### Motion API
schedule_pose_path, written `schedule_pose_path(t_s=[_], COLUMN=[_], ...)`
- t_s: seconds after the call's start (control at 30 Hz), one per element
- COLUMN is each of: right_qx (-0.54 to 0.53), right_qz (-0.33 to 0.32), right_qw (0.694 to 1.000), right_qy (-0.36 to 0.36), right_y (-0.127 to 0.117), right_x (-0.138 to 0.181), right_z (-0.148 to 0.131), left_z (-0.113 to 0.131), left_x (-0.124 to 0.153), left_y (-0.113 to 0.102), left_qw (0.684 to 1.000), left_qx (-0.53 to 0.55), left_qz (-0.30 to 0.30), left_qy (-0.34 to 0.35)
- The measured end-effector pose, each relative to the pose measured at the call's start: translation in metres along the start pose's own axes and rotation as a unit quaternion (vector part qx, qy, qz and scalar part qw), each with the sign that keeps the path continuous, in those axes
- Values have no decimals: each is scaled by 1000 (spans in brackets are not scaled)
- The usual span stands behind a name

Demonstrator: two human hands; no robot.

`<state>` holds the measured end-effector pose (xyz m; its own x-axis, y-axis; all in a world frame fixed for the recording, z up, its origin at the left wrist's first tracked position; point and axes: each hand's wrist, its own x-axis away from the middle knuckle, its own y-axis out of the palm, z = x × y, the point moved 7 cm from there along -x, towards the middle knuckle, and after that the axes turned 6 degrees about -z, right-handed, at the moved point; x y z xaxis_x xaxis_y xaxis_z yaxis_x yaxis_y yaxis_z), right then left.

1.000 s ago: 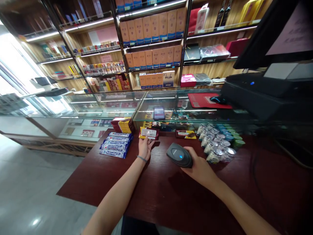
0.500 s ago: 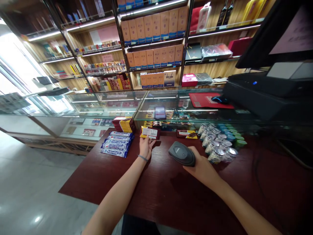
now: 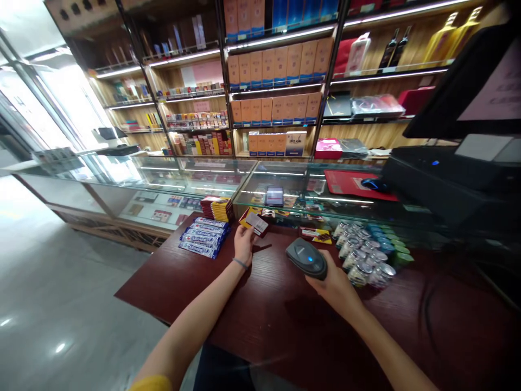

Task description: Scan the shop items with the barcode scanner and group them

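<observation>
Tilting a yellow-and-red chocolate bar (image 3: 254,222) off the dark red table (image 3: 252,320), the left hand (image 3: 244,243) pinches its near edge; the right hand (image 3: 331,277) wraps a grey barcode scanner (image 3: 306,258). Risk: the thin pinch may slip, or the tilted label may miss the beam. Blue bars (image 3: 203,238) and small jars (image 3: 362,255) lie alongside; glass cases (image 3: 171,179) and lit shelves (image 3: 277,70) stand behind.
</observation>
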<state>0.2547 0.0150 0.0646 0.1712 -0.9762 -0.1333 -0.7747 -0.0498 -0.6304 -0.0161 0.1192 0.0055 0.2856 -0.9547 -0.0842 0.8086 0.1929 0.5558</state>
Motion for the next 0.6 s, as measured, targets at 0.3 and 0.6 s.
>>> schedule_pose_path(t_s=[0.3, 0.6], right_qx=[-7, 8], right_qz=[-19, -16], right_qw=[998, 998], right_qy=[66, 62], right_y=[1, 4], right_x=[-1, -1], right_z=[1, 6], left_z=[118, 213], left_x=[-12, -61], left_y=[-52, -48], left_qw=[919, 647], left_qx=[-279, -677], left_qz=[74, -8], left_qy=[270, 352])
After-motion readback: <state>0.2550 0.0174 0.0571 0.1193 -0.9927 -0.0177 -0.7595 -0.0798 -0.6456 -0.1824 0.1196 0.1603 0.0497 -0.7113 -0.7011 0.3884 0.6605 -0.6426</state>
